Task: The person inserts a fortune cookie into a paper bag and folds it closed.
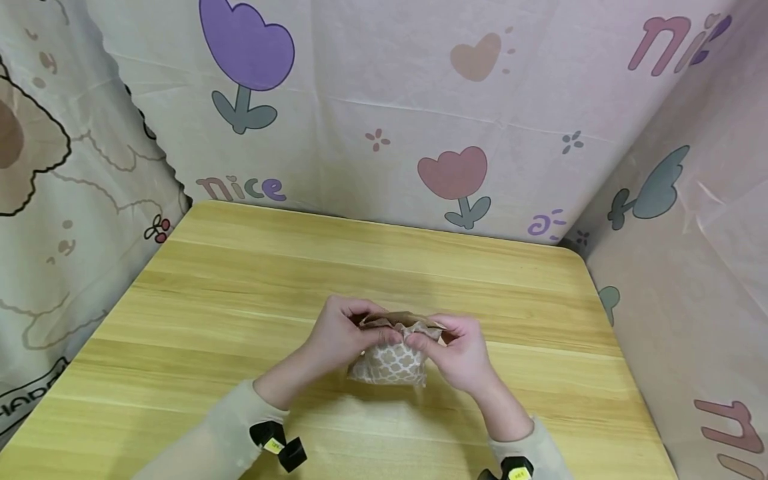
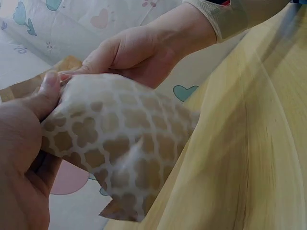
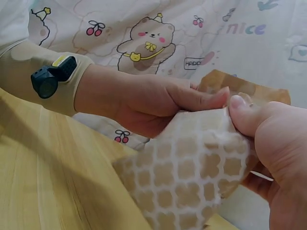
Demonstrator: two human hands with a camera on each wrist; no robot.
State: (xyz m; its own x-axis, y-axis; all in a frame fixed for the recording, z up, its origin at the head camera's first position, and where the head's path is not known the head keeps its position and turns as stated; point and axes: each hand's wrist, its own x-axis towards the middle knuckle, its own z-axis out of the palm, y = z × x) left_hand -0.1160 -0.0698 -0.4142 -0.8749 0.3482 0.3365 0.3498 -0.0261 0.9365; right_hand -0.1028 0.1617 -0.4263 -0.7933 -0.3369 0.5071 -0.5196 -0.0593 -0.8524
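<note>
A brown paper bag (image 1: 389, 365) with a white lattice print stands upright on the table, its crumpled top edge facing up. My left hand (image 1: 351, 331) pinches the left side of the bag's mouth, thumb on the near face and fingers behind. On the right side my right hand (image 1: 457, 350) pinches the same edge, the two thumbs close together. In the left wrist view the printed face of the bag (image 2: 124, 139) bulges and its lower edge meets the tabletop. The plain brown back flap (image 3: 240, 86) rises behind the thumbs in the right wrist view. What is inside is hidden.
The wooden table (image 1: 240, 280) spreads around the bag on all sides. Printed cloth (image 1: 360, 80) hangs behind it and along both sides. Small black devices (image 1: 279, 445) are strapped to the sleeves at both wrists.
</note>
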